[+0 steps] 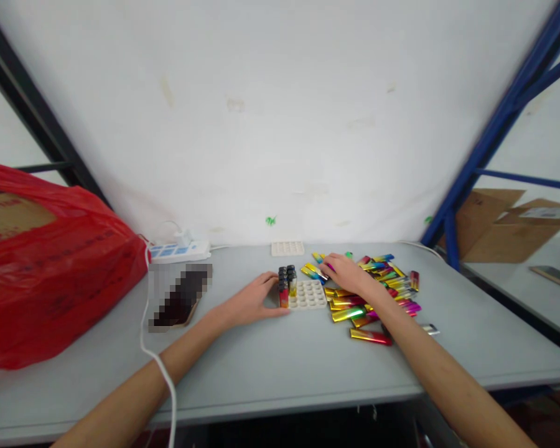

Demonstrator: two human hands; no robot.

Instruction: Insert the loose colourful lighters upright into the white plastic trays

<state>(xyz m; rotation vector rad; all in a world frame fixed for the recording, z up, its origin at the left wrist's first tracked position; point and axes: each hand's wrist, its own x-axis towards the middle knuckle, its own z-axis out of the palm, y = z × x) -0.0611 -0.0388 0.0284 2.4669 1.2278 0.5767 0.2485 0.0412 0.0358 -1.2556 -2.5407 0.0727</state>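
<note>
Several black-topped lighters [284, 295] stand upright in the left part of a white tray [312, 295] with rows of round holes. My left hand [256, 301] is at the tray's left end, its thumb and fingers spread around that end. To the right of the tray lies a loose pile of shiny, many-coloured lighters [350, 313]. My right hand [345, 272] is over the pile's upper left part, fingers bent down at a purple piece; whether it is gripped is too small to tell.
A second white tray [287, 249] lies by the wall. On the left are a red plastic bag [65, 274], a power strip [181, 251], a blurred phone [184, 298] and a white cable [156, 358]. Cardboard boxes [508, 230] stand beyond the blue frame [490, 137] at right.
</note>
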